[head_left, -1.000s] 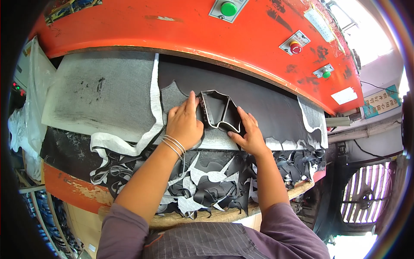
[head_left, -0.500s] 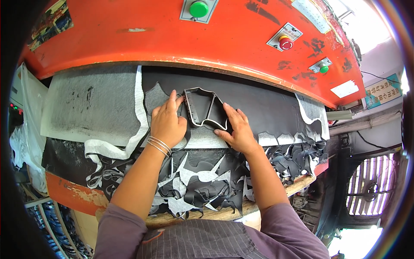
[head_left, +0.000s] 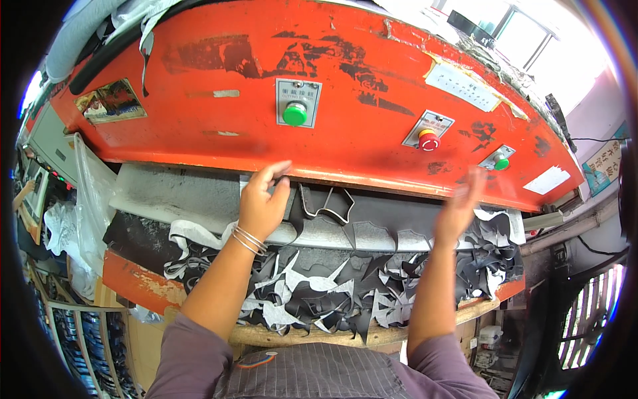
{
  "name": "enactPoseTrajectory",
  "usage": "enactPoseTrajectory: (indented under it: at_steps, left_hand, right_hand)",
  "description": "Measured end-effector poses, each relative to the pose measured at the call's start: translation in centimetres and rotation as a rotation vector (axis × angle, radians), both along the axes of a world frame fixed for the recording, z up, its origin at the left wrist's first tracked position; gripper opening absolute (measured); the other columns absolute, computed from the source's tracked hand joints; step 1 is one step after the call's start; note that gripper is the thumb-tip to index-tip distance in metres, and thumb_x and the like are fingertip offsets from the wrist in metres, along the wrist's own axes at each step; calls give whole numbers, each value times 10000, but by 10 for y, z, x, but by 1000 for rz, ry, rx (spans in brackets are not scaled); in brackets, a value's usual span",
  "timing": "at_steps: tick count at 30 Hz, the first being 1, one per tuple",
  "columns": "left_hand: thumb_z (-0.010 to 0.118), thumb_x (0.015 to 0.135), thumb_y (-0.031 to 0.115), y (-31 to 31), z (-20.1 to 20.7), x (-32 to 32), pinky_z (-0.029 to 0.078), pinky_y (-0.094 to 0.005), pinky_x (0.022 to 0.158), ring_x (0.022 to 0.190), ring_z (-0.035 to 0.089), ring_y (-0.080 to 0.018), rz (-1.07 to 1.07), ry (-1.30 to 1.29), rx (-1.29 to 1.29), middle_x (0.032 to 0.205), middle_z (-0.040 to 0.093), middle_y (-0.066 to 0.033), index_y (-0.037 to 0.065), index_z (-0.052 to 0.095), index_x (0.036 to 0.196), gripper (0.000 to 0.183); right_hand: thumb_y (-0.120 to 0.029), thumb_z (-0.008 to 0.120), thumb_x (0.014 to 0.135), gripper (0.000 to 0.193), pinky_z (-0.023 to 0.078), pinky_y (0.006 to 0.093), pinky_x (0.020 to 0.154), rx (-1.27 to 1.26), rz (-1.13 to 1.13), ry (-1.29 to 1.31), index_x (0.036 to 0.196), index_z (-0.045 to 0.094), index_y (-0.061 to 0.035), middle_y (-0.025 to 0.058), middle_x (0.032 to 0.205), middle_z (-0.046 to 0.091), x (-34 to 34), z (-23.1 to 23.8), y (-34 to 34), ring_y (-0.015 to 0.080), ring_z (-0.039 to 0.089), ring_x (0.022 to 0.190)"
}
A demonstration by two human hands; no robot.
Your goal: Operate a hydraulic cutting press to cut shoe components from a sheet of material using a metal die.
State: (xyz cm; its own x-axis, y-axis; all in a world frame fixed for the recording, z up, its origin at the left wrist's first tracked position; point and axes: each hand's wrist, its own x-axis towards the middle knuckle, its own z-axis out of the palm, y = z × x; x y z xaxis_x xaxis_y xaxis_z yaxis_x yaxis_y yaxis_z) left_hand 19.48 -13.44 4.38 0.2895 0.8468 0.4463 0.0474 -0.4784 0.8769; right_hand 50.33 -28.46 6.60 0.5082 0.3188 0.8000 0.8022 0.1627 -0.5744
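Observation:
A metal cutting die [head_left: 325, 211], an angular outline with a divider inside, lies on a black sheet material [head_left: 399, 216] with a pale underside. The orange machine beam [head_left: 219, 149] overhangs its far part. My left hand [head_left: 264, 206], with bangles at the wrist, is raised just left of the die, thumb and fingers apart, holding nothing. To the right of the die, my right hand [head_left: 458, 209] is lifted in front of the beam, blurred, its fingers stretched upward and nothing seen in it. Neither hand touches the die.
A green button [head_left: 295, 114], a red stop button [head_left: 428, 139] and a smaller green button [head_left: 501, 163] sit on the beam's front. Black and white offcuts [head_left: 319, 286] pile along the near edge, above a wooden rail [head_left: 372, 334]. Clear plastic [head_left: 90, 199] hangs at left.
Both hands have let go of the die and lifted away, the right one further out to the right. The view has tilted up, showing more of the beam, which now overhangs the die.

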Motion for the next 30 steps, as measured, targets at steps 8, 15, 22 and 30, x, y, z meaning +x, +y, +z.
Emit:
enactPoseTrajectory:
  at_steps: [8, 15, 22, 30]
  left_hand:
    - [619, 859, 114, -2, 139, 23, 402, -405, 608, 659, 493, -302, 189, 387, 829, 662, 505, -109, 39, 512, 690, 214]
    - [589, 872, 195, -115, 69, -68, 419, -436, 586, 653, 523, -337, -178, 483, 292, 662, 501, -129, 56, 505, 665, 263]
    - [627, 832, 281, -238, -18, -137, 496, -381, 724, 805, 600, -283, -197, 754, 196, 809, 631, -78, 80, 698, 834, 213]
    - [635, 790, 275, -239, -23, -133, 493, -387, 720, 777, 594, -289, -109, 744, 191, 784, 631, -89, 76, 696, 785, 208]
  right_hand:
    - [-429, 368, 1007, 627, 183, 434, 1137, 205, -739, -74, 1421, 318, 40, 236, 1494, 273, 94, 120, 5, 354, 240, 1398]
    - [-203, 645, 857, 377, 395, 417, 949, -364, 29, 147, 1180, 561, -29, 147, 1094, 581, -34, 2, -105, 274, 517, 1052]
    - [-244, 795, 634, 501, 475, 367, 776, -967, 670, -420, 1083, 640, -85, 96, 942, 626, -239, -38, -185, 267, 588, 882]
    - [-210, 799, 579, 492, 497, 331, 705, -1029, 531, -465, 1032, 654, -87, 53, 813, 594, -247, -35, -183, 236, 586, 799]
